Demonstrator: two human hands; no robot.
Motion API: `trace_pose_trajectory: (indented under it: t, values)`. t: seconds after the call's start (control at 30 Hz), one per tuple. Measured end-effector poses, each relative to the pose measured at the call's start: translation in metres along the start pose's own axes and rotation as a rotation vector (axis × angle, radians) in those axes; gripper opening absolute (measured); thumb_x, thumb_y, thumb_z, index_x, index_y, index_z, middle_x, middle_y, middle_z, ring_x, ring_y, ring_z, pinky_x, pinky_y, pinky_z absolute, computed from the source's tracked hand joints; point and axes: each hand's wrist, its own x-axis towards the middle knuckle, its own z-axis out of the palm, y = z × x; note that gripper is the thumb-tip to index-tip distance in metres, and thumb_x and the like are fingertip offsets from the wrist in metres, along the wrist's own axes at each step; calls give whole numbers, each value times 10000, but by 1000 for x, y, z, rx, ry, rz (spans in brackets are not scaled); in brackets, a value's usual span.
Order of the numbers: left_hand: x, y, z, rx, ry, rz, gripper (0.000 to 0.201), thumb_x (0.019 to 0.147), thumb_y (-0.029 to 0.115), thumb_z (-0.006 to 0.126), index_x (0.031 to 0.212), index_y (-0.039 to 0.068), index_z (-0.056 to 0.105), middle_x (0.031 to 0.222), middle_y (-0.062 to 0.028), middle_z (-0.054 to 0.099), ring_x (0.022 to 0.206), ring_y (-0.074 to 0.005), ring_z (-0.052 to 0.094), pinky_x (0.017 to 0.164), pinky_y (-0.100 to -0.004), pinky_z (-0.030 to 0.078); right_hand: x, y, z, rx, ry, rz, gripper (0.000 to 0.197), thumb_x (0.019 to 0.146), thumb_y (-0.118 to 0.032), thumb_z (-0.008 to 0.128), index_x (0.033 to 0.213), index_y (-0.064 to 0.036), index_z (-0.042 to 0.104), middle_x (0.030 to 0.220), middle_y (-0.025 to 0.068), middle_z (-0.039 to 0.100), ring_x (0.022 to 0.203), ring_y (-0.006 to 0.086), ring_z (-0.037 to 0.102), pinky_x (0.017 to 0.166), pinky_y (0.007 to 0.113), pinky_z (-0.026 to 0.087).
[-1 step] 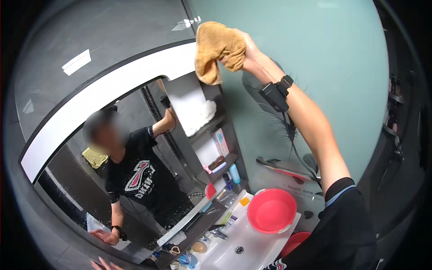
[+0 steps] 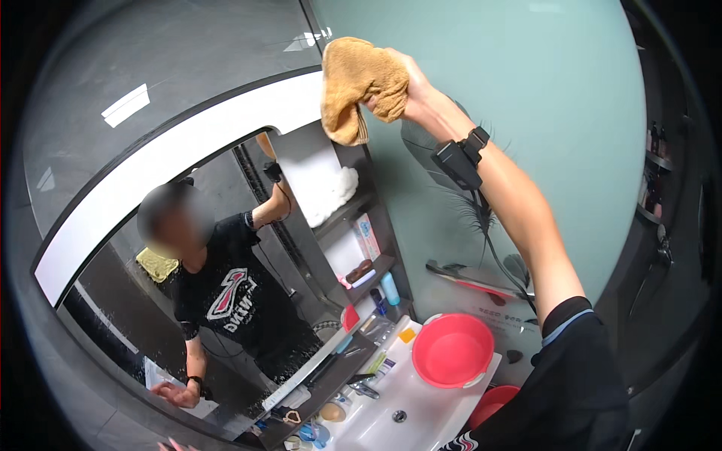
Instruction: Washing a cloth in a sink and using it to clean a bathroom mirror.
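Observation:
My right hand (image 2: pixel 410 84) is raised high and closed around a tan cloth (image 2: pixel 359 79). The cloth lies over the upper right corner of the mirror cabinet (image 2: pixel 218 128), at the end of its white top band, and part of it hangs down loose. Only a few fingertips of my left hand (image 2: pixel 177 445) show at the lower edge, below the mirror (image 2: pixel 233 301); they are apart with nothing visible in them. The mirror reflects my black shirt and both arms.
Open shelves (image 2: pixel 368 278) beside the mirror hold a white fluffy bundle, a box and bottles. Below stand a white sink (image 2: pixel 376 425) with a faucet (image 2: pixel 365 387), a pink basin (image 2: pixel 453 351) on its rim, and toiletries. Frosted glass (image 2: pixel 541 98) rises at the right.
The cloth and my right hand have shifted very slightly left in the view. My left hand has dropped, so less of its fingers shows at the lower edge.

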Motion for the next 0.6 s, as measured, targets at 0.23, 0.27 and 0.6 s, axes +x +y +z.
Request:
trace_pose_trajectory:
  t: [0.23, 0.27, 0.6]
  values:
    - [-120, -59, -64, -431, -73, -830, 431, 1008, 315, 604, 1336, 36, 588, 1362, -189, 568, 1222, -343, 570, 1063, -471, 437, -30, -13, 23, -68, 85, -59, 434, 1018, -397, 419, 1199, -27, 555, 1041, 159, 633, 782, 233, 643, 550, 331, 566]
    - [-130, -64, -70, -432, -100, -824, 428, 1008, 312, 604, 1335, 36, 589, 1360, -188, 569, 1222, -343, 570, 1063, -471, 437, -25, -15, 20, -67, 79, -90, 444, 1014, -397, 430, 1218, -22, 551, 1070, 170, 627, 812, 237, 649, 580, 346, 575]
    - [-159, -78, -108, -409, -267, -818, 406, 1001, 282, 603, 1325, 37, 595, 1348, -184, 578, 1218, -334, 573, 1058, -467, 442, 63, -40, 39, 126, -156, -216, 399, 986, -411, 529, 1134, -58, 642, 1089, 149, 665, 953, 283, 681, 809, 449, 568]
